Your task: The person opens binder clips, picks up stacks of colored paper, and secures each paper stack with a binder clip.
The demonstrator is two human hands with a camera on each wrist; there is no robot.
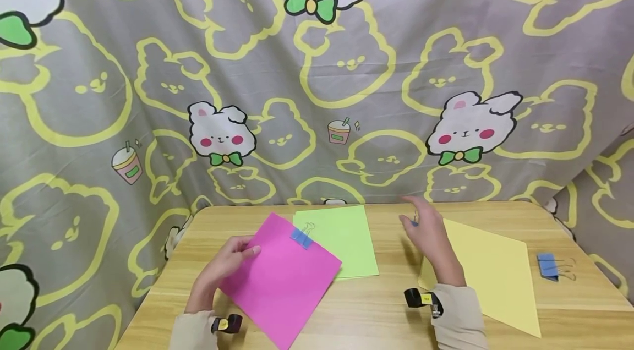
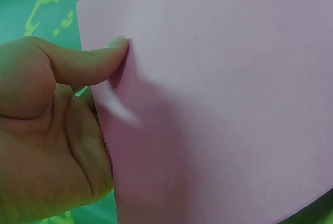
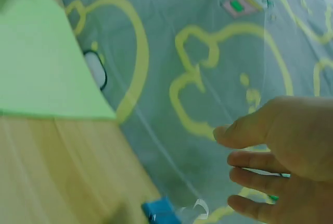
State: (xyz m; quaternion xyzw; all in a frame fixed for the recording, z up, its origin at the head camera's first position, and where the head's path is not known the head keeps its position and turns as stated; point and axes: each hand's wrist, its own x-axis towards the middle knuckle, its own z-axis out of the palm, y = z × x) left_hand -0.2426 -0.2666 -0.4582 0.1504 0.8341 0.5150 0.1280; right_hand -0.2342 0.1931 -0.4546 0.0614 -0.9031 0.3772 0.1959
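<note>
My left hand (image 1: 229,262) pinches the left edge of a magenta sheet of paper (image 1: 282,284), thumb on top; in the left wrist view the thumb lies flat on the paper (image 2: 218,78). A blue binder clip (image 1: 302,238) sits on the sheet's upper right edge, its wire handles raised. Above the table's back right part hovers my right hand (image 1: 432,234), fingers spread and holding nothing. Another blue binder clip (image 3: 161,211) lies on the table below that hand, mostly covered by it in the head view.
Light green paper (image 1: 354,245) lies behind the magenta sheet. Yellow paper (image 1: 495,273) is on the right, partly under the right forearm, with a blue binder clip (image 1: 547,267) beyond it. A patterned curtain (image 1: 317,174) hangs along the wooden table's (image 1: 376,311) back edge.
</note>
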